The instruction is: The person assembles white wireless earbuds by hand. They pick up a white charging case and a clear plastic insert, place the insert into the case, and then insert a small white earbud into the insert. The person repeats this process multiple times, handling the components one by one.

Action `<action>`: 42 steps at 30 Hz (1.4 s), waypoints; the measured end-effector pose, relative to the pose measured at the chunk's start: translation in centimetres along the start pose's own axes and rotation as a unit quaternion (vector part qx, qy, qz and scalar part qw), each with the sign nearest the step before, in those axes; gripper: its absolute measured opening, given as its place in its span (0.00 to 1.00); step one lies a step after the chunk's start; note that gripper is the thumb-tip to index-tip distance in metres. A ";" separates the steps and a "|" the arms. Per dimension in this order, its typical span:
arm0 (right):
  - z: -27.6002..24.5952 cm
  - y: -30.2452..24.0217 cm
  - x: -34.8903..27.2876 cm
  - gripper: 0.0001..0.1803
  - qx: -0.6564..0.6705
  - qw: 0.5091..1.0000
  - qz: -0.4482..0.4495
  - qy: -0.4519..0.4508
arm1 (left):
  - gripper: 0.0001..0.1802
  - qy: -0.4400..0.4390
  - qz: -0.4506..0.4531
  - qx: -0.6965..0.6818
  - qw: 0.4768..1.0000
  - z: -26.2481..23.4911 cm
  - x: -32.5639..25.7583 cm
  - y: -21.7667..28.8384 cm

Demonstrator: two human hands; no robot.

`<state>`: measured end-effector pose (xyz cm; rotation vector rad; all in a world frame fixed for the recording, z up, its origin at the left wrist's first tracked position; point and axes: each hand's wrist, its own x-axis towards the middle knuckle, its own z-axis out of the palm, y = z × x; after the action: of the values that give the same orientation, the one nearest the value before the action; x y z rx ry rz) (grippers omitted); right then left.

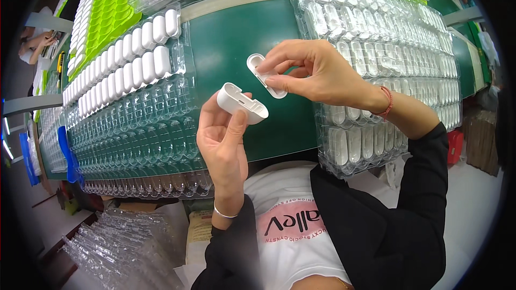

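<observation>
White case body (242, 103) gripped over green table (236, 37) between thumb and curled fingers of left hand (223, 142). Just beside, smaller white lid piece (265, 75) pinched by thumb and fingertips of right hand (317, 72). Clear blister trays (129, 129) flanking, left one part-filled.

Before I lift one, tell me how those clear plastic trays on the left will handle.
The clear plastic trays look thin-walled, so probably floppy and light. Many pockets sit empty, so weight likely favours the end holding the white cases. The glossy surface may feel slippery.
</observation>
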<state>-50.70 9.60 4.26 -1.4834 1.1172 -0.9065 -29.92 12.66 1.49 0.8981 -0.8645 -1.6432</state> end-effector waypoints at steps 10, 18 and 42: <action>1.0 0.7 0.0 0.10 -0.064 0.991 -0.111 0.038 | 0.24 -0.019 -0.003 0.001 1.000 0.3 0.9 -0.9; 1.2 0.9 0.0 0.09 -0.095 0.986 -0.125 0.047 | 0.24 -0.021 0.002 0.006 1.000 0.1 1.1 -1.3; 1.2 1.4 -0.4 0.06 -0.177 0.966 -0.181 0.054 | 0.29 -0.078 -0.041 -0.088 0.992 -0.8 1.0 -2.6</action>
<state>-49.91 10.23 2.60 -1.9984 1.1490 -1.0859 -30.53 12.15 -1.34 0.6986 -0.7814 -1.8484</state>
